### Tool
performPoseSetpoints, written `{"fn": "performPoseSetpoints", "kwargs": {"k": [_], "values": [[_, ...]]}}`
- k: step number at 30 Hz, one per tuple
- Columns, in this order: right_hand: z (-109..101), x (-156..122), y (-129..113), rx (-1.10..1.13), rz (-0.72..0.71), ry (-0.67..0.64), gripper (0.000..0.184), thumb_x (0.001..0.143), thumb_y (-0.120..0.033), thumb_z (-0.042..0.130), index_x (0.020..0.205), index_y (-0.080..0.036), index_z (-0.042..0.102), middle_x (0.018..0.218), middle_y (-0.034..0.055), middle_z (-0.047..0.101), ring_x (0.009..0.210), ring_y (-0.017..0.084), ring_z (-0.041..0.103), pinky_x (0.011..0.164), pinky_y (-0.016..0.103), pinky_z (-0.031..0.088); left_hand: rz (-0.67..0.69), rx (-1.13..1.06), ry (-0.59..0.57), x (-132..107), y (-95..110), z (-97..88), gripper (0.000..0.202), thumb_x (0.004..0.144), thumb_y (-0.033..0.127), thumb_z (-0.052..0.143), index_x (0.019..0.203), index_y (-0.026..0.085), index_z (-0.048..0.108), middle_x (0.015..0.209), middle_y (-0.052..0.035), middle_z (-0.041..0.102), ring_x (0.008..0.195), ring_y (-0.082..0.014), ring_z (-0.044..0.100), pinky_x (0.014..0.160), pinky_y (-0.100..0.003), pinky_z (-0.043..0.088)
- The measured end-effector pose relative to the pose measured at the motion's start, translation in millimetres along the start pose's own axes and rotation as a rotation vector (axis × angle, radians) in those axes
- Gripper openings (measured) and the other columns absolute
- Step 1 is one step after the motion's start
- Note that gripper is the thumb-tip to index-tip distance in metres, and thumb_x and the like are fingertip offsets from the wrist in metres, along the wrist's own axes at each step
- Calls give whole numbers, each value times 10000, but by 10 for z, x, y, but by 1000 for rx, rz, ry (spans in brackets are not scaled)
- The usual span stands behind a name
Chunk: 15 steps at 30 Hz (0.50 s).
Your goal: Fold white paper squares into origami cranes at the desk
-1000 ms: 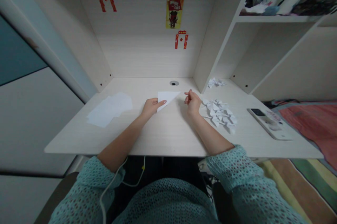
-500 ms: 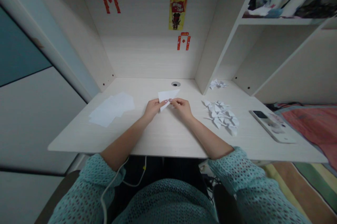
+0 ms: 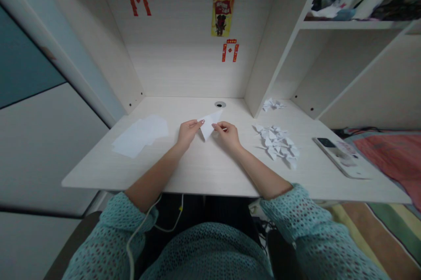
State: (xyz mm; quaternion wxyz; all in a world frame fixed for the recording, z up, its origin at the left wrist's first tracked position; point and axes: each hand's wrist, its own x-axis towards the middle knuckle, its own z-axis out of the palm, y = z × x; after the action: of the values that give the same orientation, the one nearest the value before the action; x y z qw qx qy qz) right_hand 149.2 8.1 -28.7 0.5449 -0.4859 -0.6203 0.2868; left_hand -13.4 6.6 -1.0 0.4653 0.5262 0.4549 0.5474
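Note:
A small white piece of folded paper [image 3: 209,125] is held just above the desk, pointed at its lower end and at its upper right. My left hand [image 3: 188,132] pinches its left corner between thumb and fingers. On the other side, my right hand [image 3: 228,133] grips the right edge with thumb and forefinger. Loose flat white sheets [image 3: 140,136] lie spread to the left of my hands. To the right rests a heap of folded white paper pieces [image 3: 276,143] with thin pointed ends.
More folded pieces [image 3: 272,104] lie by the upright divider [image 3: 268,52]. A phone [image 3: 340,158] lies at the desk's right. The desk [image 3: 204,174] has a cable hole [image 3: 220,104] at the back. A white cable [image 3: 134,236] hangs by my left sleeve.
The paper has been turned between my hands, its lower point now nearer the middle. My left hand has shifted slightly left and its grip has moved to the paper's left corner.

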Motion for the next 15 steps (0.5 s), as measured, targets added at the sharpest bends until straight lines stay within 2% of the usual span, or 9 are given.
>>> {"fn": "performPoseSetpoints", "kwargs": {"k": [5,9,11,15], "values": [[39,-20,-13,46,10,17,335,782,-491,491,701,-180,588,681,10,597,646,143,502,621,253,392,-24,8,-26,-13,5,18,328,618,461,710,691,145,665,731,-52,680,685,-157,587,634,-248,408],[35,-23,-41,70,31,111,346,795,-496,466,745,-178,592,729,22,614,677,147,516,627,248,398,-50,84,-120,-24,3,35,301,626,439,708,688,145,684,688,-48,673,641,-151,575,620,-246,402],[13,-13,-55,76,48,140,366,789,-509,474,757,-171,610,739,30,628,678,149,525,613,247,395,-47,107,-165,-31,1,43,286,619,426,717,666,146,682,668,-45,668,627,-148,573,618,-244,404],[-33,8,-73,111,112,120,393,745,-530,539,730,-154,653,714,44,658,642,158,538,561,254,379,-26,89,-201,-36,6,45,296,612,425,729,709,150,683,733,-60,688,665,-157,595,638,-246,425]]}}
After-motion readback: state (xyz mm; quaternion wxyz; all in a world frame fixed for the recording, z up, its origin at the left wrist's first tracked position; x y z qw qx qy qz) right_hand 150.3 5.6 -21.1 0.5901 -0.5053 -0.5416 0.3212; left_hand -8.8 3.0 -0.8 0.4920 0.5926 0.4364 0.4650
